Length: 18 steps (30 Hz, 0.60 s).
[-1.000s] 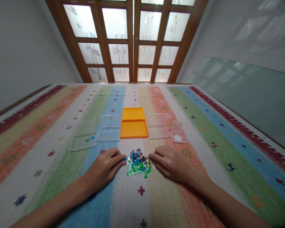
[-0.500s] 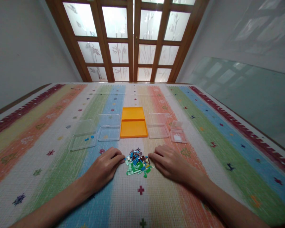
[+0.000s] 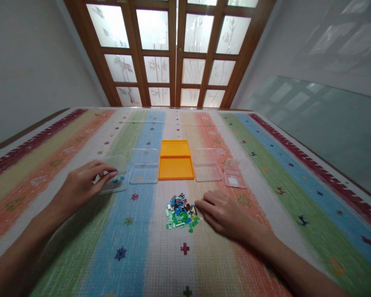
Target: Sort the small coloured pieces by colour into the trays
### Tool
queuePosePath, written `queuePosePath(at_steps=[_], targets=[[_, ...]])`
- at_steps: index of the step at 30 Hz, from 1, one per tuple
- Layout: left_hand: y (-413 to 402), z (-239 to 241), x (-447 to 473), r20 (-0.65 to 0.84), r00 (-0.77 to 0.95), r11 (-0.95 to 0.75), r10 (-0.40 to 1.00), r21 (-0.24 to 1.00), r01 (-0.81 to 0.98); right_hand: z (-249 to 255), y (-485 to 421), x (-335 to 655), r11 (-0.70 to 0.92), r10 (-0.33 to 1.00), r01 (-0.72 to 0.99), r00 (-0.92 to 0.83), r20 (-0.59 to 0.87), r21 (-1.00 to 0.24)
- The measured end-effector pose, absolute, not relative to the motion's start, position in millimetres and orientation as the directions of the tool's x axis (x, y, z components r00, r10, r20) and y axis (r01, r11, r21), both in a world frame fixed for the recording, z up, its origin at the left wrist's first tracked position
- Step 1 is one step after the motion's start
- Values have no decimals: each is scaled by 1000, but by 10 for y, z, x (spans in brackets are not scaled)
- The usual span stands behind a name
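Observation:
My left hand [image 3: 91, 178] is over the leftmost clear plastic box [image 3: 113, 191], thumb and forefinger pinching a small blue toy brick [image 3: 117, 171]. Below the fingertips, two more blue bricks [image 3: 122, 178] lie in that box. A heap of small toy bricks [image 3: 181, 215], in green, pale green, blue, brown and other colours, sits on the striped cloth. At the heap's right edge rests my right hand [image 3: 218, 210], its fingers curled and closed. Whether a piece is between those fingertips I cannot make out.
An open orange case [image 3: 176, 168] lies behind the heap. To its left is a clear box [image 3: 144, 181]; to its right stand another clear box [image 3: 207, 180] and a smaller one [image 3: 234, 181] holding something white. All have raised lids.
My left hand has moved from the heap's left side, left and away from me, to the leftmost box, carrying a blue brick. My right hand has stayed beside the heap.

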<state>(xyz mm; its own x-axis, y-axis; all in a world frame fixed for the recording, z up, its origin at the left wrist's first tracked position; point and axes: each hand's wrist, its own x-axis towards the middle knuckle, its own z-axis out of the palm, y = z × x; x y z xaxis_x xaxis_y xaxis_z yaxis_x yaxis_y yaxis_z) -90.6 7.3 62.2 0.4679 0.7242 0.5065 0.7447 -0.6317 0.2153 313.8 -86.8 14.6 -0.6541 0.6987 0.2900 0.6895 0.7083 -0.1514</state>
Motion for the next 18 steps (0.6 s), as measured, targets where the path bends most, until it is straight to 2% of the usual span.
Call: queuePosePath(at_steps=[3,9,18], targets=[[174,527,-1068,413,490,-607,768,223,763,136,-868,3144,708,698,688,-650,301,-157],[192,458,-1107,335,498,-583,800,235,778,153,-873,3145,712,695,684,-655,296,-160],[211,456,-1149,296,497,-571,815,273,774,161,-873,3140,708,699,690,-655,289,-150]])
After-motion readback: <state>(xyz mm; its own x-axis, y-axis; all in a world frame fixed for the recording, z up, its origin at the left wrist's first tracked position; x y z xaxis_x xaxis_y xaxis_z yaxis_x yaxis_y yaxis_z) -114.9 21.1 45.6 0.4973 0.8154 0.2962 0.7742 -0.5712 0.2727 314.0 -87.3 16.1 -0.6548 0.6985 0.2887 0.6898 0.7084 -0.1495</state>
